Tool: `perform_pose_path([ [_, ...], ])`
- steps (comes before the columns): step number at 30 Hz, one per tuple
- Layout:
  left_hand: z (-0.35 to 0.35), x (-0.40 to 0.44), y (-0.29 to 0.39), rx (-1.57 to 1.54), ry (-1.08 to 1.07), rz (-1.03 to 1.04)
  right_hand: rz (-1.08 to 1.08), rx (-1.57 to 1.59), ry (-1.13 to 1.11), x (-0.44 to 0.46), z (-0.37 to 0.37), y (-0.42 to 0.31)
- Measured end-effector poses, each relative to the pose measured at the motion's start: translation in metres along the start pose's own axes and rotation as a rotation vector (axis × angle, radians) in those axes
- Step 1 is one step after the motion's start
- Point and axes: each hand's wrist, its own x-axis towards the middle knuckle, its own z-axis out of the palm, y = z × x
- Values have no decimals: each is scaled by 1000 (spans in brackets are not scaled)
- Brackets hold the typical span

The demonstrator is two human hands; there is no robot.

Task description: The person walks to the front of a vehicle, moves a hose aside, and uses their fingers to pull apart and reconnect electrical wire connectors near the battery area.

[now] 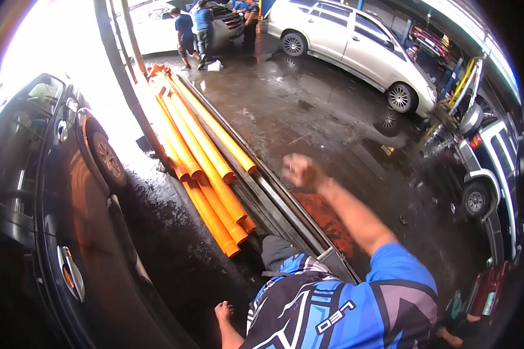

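Held the right hand (301,171) out in front, loosely curled and blurred, to the right of the pipes and apart from them in this view, with nothing seen in the grip. Could not tell, through the blur, just how far open. Held the left hand (224,311) low beside the blue shirt (332,302), half closed with bent fingers, and touched nothing that showed. Could not see into that palm.

Counted at least seven orange pipes (209,154), heaped lengthwise ahead and to the left of the right hand, with staggered near ends; could not settle the exact number because of overlaps. Saw them near one slanting post (128,93) and alongside dark metal rails (273,192).

Counted at least five cars: one dark car (52,192) at left, one silver car (343,43) ahead with two wheels showing, one white car (151,32) at the back, one red car (429,42) farther off, and one dark-and-white car (484,174) at right. Made out at least four people (184,38) near the back.
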Motion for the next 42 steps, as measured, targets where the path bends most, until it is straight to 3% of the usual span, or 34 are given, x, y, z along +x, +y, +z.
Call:
perform_pose_path([
  [1, 2, -1, -2, -6, 10, 2, 289, 66, -199, -52, 37, -17],
  [3, 4, -9, -7, 32, 51, 14, 534, 126, -229, -193, 124, -33],
  [4, 4, -13, -10, 51, 73, 20, 816, 241, -509, -249, 123, -57],
  [5, 4, -17, -15, 42, 86, 5, 1012, 123, -715, -310, 121, -84],
  [6, 2, -22, -21, 37, 99, -9, 1138, 172, -1022, -362, 109, -96],
  [7, -1, -24, -25, 31, 112, -20, 1202, 151, -1159, -386, 77, -118],
  [8, -6, -23, -33, 14, 95, -21, 1265, 49, -1311, -451, 90, -110],
  [10, -8, -32, -42, 24, 139, -81, 1429, -49, -1118, -447, 48, -119],
  [13, -8, -39, -51, 80, 188, -138, 1443, 24, -1086, -427, 59, -67],
  [15, -3, -36, -48, 79, 209, -138, 1343, 78, -1056, -410, 108, -20],
  [18, 6, -28, -39, 0, 224, 26, 1082, 122, -775, -297, 164, -2],
  [21, 17, -25, -29, -74, 310, 133, 742, 328, -641, -181, 217, -15],
  [24, 34, -35, -42, -223, 413, 288, 357, 651, -515, -84, 220, -57],
  [25, 38, -39, -57, -136, 481, 291, 381, 682, -633, -58, 210, -79],
  [26, 42, -34, -78, -66, 580, 318, 162, 763, -585, -45, 231, -88],
  [29, 50, -106, -115, -126, 734, 258, -106, 1005, -837, -30, 281, -124],
  [31, 59, -140, -178, -304, 867, 204, -95, 1004, -1066, -39, 296, -170],
  [34, 65, -194, -299, -463, 1067, -49, -64, 896, -1361, -77, 302, -289],
  [35, 69, -222, -340, -517, 1099, -119, -229, 861, -1389, -94, 297, -330],
  [36, 87, -242, -376, -792, 1167, -156, -470, 884, -1296, -120, 322, -360],
  [37, 101, -245, -428, -1077, 1208, -194, -734, 846, -1370, -130, 319, -408],
  [38, 123, -251, -479, -1241, 1373, -54, -1121, 725, -1104, -153, 331, -465],
  [39, 140, -257, -512, -1180, 1520, -96, -1455, 1001, -727, -180, 345, -519],
  [40, 155, -266, -542, -1108, 1662, -149, -1503, 958, -678, -193, 327, -568],
  [41, 161, -278, -551, -1058, 1651, -288, -1541, 914, -630, -212, 304, -615],
  [42, 167, -292, -559, -1009, 1630, -424, -1506, 824, -840, -221, 261, -658],
])
